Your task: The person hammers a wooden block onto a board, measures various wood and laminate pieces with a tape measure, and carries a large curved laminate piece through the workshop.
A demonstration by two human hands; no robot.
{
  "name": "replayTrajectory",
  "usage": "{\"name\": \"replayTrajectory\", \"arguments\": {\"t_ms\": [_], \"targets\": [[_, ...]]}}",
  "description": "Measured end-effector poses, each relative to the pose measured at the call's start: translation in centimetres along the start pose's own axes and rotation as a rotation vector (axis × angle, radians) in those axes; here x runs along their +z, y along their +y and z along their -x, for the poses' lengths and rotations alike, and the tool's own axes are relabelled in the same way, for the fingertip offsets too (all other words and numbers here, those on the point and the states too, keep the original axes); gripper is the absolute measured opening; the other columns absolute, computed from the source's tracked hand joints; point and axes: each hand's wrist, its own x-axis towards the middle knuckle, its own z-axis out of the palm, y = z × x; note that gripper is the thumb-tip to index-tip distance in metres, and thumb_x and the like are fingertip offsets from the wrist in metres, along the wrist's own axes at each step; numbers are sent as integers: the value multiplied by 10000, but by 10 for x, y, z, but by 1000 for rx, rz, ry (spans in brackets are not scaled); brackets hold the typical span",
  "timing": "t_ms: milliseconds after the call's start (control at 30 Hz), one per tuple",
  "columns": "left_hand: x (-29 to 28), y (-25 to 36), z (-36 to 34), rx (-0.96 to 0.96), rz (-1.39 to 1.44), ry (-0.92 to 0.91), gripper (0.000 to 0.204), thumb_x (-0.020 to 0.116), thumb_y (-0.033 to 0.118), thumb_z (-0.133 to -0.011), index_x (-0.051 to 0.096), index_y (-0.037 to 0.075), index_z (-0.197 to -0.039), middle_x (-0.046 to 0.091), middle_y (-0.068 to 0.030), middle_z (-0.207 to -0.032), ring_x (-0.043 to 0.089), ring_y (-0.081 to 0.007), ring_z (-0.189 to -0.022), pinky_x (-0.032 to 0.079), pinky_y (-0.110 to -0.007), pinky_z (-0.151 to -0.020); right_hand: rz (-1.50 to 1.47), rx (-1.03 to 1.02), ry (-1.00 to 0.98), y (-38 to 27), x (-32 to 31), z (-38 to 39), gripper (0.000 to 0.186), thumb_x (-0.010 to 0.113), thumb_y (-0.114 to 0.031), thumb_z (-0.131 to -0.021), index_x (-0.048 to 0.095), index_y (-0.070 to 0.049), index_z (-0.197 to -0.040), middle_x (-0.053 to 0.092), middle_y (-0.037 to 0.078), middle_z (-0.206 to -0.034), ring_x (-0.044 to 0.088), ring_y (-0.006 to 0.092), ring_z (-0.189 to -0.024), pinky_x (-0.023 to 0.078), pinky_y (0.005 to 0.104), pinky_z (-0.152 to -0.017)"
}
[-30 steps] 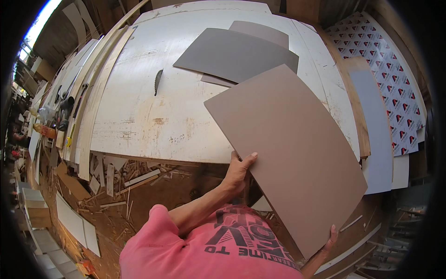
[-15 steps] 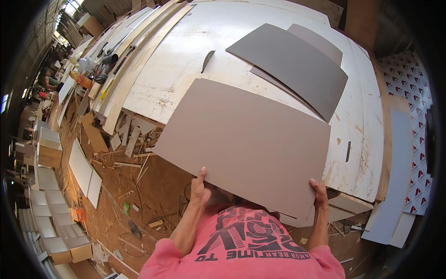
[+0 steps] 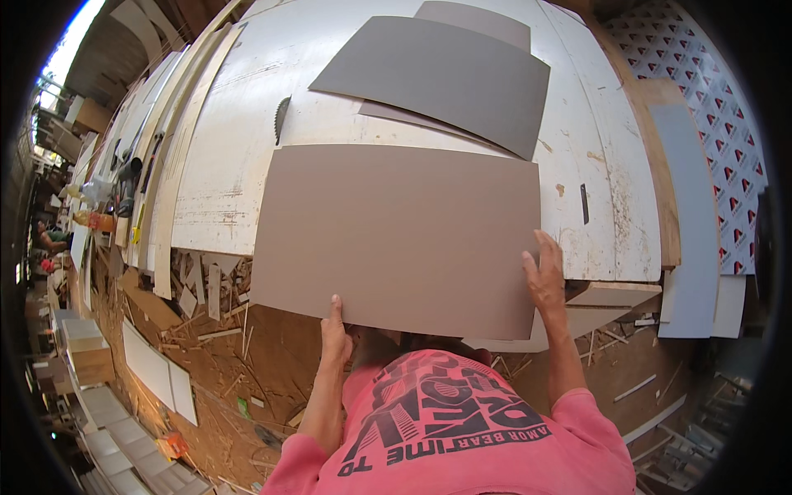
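Note:
A flat brownish-grey panel point(image 3: 396, 235) lies over the near edge of a white worktable point(image 3: 219, 190) and juts toward my body. My left hand point(image 3: 334, 334) grips its near edge, thumb on top and fingers hidden beneath. Beside the panel's right edge is my right hand point(image 3: 546, 276), fingers apart, its tips at or just touching that edge. Just beyond lies a dark grey panel point(image 3: 445, 78), stacked over other brownish panels. A curved toothed blade piece point(image 3: 281, 120) rests left of the stack.
Long wooden strips point(image 3: 188, 157) run along the table's left side, near a black power tool point(image 3: 128, 183) and a bottle point(image 3: 92, 220). A thin dark strip point(image 3: 585, 204) lies on the right. Blue-grey boards point(image 3: 689, 223) lean beyond. Wood scraps point(image 3: 216, 289) litter the floor.
My right hand has loosened its grip near the panel's near right corner and moved up along the right edge. The panel now sits squarer to me. My left hand keeps its hold.

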Motion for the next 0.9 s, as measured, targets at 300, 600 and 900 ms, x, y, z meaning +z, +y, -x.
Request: {"name": "replayTrajectory", "arguments": {"t_ms": [300, 600, 900], "targets": [[-25, 80, 10, -248, -1208, -309, 469, 572, 418, -893, 570, -12, -1083, 627, -147, -958, 632, -246, -855, 518, -369, -748, 221, -203, -46, -36, 74, -2, 492, 492, -334, -912, 455, -78, -1331, 384, 136, -1407, 302, 299, -1339, 197, 461, -1119], [10, 72, -18, 1116, -1809, -895, 697, 746, 287, -733, 443, 189, -1352, 254, -168, -1476, 224, -356, -1371, 202, -498, -1102, 394, 255, 211, 2, 64, -7, 508, 439, -358, -935, 427, -65, -1351, 403, 151, -1389, 323, 309, -1322, 194, 459, -1116], [-15, 75, -53, 1402, -1731, -1067, 732, 730, 360, -753, 417, 167, -1386, 264, -168, -1480, 215, -354, -1379, 162, -540, -1100, 8, 998, 672, -80, 79, 299, 432, 521, -201, -911, 458, -32, -1304, 505, 200, -1247, 449, 331, -1207, 360, 420, -1018]]}}
